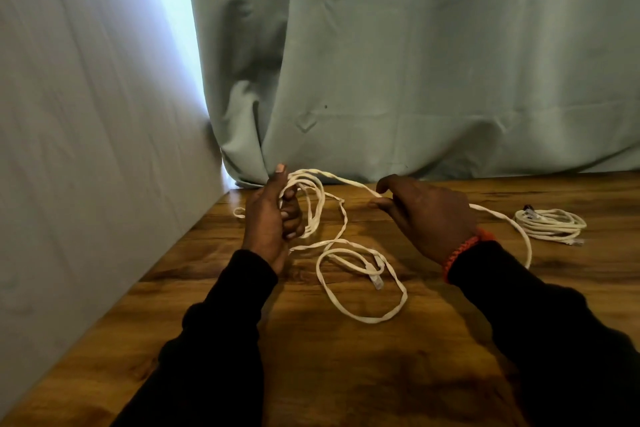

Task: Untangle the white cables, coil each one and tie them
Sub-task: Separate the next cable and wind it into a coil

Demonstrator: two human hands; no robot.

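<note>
My left hand (270,218) grips several loops of a flat white cable (363,317), thumb up, just above the wooden table (346,374). From those loops a strand runs right to my right hand (426,215), which pinches it between thumb and fingers. The strand goes on behind my right wrist and curves down at the right. A loose loop of the same cable lies on the table between my arms, with its clear plug (377,281) inside the loop. A second white cable (550,224) lies coiled at the far right.
A pale green curtain (415,62) hangs along the table's far edge. A grey fabric wall (86,114) closes off the left side. An orange bracelet (460,253) sits on my right wrist.
</note>
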